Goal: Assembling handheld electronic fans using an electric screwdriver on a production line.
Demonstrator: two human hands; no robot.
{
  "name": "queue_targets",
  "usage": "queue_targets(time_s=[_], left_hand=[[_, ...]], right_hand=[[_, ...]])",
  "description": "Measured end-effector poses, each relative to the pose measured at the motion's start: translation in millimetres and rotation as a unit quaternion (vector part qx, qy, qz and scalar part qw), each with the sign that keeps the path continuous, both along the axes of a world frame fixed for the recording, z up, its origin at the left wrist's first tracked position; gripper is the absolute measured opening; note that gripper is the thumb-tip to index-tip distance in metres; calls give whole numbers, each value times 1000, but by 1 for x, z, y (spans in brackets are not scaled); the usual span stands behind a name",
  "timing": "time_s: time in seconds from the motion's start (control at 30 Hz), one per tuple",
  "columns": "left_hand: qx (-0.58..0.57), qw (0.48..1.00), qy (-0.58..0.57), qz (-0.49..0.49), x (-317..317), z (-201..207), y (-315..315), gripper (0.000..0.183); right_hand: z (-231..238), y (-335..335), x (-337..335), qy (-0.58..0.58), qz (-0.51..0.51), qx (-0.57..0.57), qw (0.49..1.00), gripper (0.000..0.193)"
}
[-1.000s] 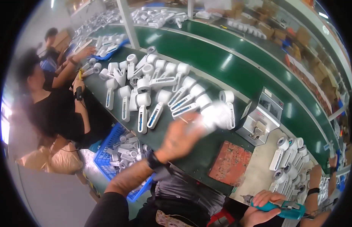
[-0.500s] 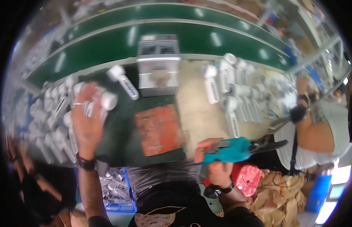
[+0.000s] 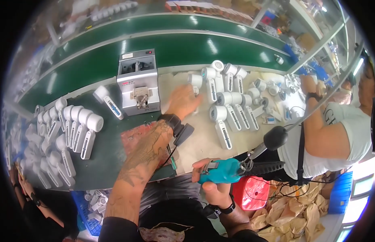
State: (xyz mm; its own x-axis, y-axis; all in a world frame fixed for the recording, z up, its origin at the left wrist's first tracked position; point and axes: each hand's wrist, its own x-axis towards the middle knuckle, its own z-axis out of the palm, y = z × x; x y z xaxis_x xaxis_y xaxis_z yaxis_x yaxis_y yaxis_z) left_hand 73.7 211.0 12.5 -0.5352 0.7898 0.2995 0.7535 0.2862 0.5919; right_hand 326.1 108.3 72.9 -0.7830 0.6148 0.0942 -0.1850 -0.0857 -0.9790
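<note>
My left hand (image 3: 183,101) reaches across to the right-hand group, fingers curled round the handle of a white shower head (image 3: 194,80); the fingers hide part of that handle. Held low near the table's front edge in my right hand (image 3: 213,189) is a teal power screwdriver (image 3: 221,171), its black tail pointing right. More white shower heads (image 3: 223,127) with slotted handles lie to the right of my left hand. A grey screw feeder (image 3: 139,86) stands left of that hand, and a worn red mat (image 3: 133,139) lies partly under my left forearm.
On the left lie several rows of white shower heads (image 3: 88,139), and a single one (image 3: 108,103) beside the feeder. A black ball on a cable (image 3: 275,138) hangs by the screwdriver. At right sits a co-worker (image 3: 332,133). Below are a red stool (image 3: 252,193) and a blue crate (image 3: 88,218).
My left hand has left the shower heads on the left and crossed over to one on the right. My right hand still holds the screwdriver. The view has swung to the right.
</note>
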Motion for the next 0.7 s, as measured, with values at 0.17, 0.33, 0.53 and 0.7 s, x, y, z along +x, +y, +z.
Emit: queue_targets(time_s=[0.17, 0.33, 0.53, 0.7], left_hand=[[130, 988, 44, -68, 15, 13, -71, 31], [17, 995, -3, -99, 24, 54, -166, 25], [68, 993, 2, -92, 8, 36, -217, 24], [4, 996, -5, -94, -10, 18, -215, 28]], right_hand=[[-13, 17, -12, -20, -56, 56, 997, 81], [-22, 34, -41, -9, -83, 107, 991, 65], [0, 23, -77, 69, -77, 58, 993, 71], [26, 31, -134, 133, 0, 28, 991, 72]])
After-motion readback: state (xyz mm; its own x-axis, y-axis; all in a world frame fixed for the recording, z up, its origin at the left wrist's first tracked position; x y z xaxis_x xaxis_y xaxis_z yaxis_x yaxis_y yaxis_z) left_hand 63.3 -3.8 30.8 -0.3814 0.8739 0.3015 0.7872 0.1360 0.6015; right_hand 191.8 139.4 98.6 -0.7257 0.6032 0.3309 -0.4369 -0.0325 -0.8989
